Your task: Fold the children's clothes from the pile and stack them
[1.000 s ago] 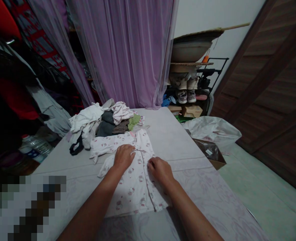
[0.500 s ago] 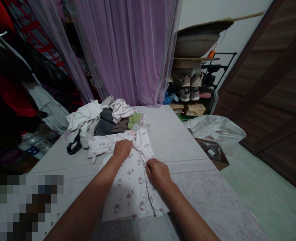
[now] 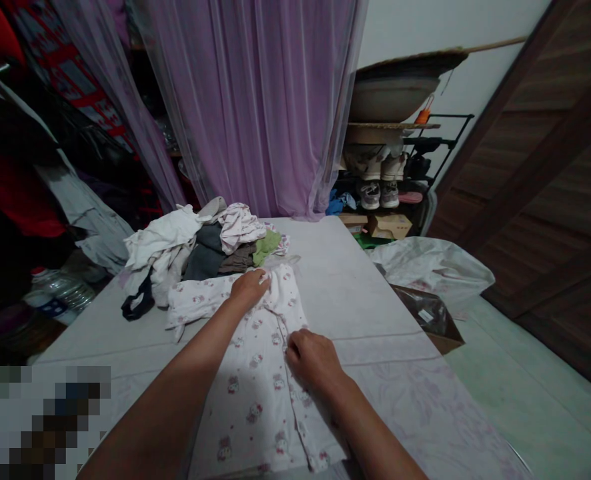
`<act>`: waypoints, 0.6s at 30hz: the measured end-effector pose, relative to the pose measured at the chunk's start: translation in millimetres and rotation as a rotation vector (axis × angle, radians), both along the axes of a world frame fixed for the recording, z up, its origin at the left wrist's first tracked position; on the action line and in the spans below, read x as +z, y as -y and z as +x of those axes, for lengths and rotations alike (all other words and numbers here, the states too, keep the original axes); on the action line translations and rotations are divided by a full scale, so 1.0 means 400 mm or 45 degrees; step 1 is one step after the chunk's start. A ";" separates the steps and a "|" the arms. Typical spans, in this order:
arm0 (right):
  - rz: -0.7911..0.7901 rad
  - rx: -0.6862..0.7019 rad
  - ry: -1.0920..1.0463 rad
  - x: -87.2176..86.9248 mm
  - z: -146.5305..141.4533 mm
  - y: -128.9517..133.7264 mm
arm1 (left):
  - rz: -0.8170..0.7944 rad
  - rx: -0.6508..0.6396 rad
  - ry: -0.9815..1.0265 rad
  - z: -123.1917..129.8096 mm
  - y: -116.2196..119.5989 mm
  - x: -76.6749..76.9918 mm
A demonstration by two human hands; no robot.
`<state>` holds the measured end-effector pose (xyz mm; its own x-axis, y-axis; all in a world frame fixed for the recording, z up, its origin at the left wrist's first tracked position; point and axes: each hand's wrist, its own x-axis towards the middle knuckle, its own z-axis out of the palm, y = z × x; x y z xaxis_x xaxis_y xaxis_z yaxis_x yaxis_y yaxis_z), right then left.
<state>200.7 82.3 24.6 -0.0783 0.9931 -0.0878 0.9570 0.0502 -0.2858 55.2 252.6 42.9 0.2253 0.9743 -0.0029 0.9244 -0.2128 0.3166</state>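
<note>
A white baby garment (image 3: pixel 255 373) printed with small cartoon cat faces lies spread, buttoned front upward, on a pale covered bed or table (image 3: pixel 355 293). My left hand (image 3: pixel 249 288) rests on its collar area, fingers down on the cloth. My right hand (image 3: pixel 314 360) lies curled over the front placket, lower down. Whether either hand pinches the fabric cannot be seen. Just beyond the collar sits a heap of clothes (image 3: pixel 200 250) in white, grey, brown and green, with a dark strap (image 3: pixel 138 303) at its left edge.
A sheer mauve curtain (image 3: pixel 255 100) hangs behind the surface. To the right stand a shoe rack (image 3: pixel 380 187), a white plastic sack (image 3: pixel 435 267) and a cardboard box (image 3: pixel 428 317). A plastic bottle (image 3: pixel 60 293) lies low at left, and a brown wooden door (image 3: pixel 540 167) fills the right.
My left hand has moved up toward the collar and my right hand down the placket, so they are farther apart. The thin tie between them no longer shows. The view has shifted slightly.
</note>
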 end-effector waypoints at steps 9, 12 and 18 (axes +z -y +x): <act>0.173 -0.015 -0.065 -0.050 -0.009 0.022 | -0.065 -0.035 0.049 0.094 -0.113 -0.031; 0.236 -0.016 -0.092 -0.073 -0.012 0.027 | -0.010 -0.027 0.013 0.103 -0.123 -0.042; 0.281 -0.015 -0.121 -0.081 -0.008 0.030 | 0.077 -0.088 0.002 0.101 -0.104 -0.052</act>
<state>197.7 70.4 -7.7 -0.0638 0.9883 0.1387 0.9272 0.1101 -0.3581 95.4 294.1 22.2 0.2921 0.9548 0.0558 0.9063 -0.2950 0.3027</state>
